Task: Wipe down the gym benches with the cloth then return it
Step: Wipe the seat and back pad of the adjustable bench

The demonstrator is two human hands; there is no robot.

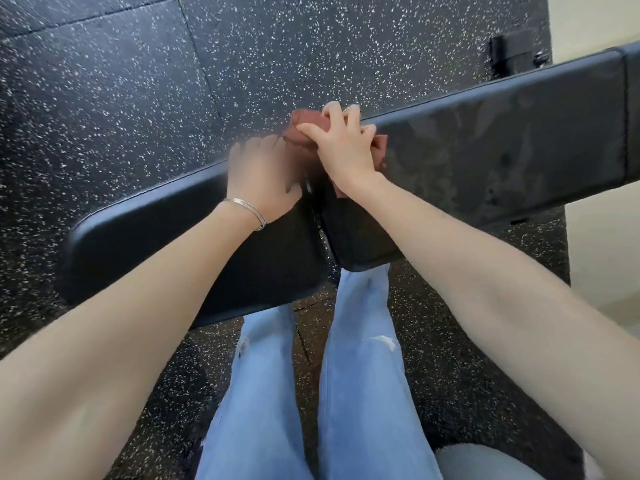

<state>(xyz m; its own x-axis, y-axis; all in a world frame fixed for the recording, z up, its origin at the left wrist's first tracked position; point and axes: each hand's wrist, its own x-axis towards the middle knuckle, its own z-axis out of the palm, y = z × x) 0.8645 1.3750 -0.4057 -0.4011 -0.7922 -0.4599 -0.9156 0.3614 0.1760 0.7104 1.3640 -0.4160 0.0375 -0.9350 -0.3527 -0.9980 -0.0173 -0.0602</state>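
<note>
Fingers of the right hand (pixel 341 147) curl over a bunched reddish cloth (pixel 301 128) at the far edge of a black padded bench (pixel 502 150), beside the gap between its pads, while the left hand (pixel 259 174), its fingers too blurred to read, lies alongside on the pad, both arms outstretched above a speckled rubber floor (pixel 104 98).

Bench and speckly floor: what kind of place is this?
Most likely a gym. The long padded black weight bench and the black rubber floor tiles flecked with white both suggest one. The right hand grips a reddish cloth on it.
</note>
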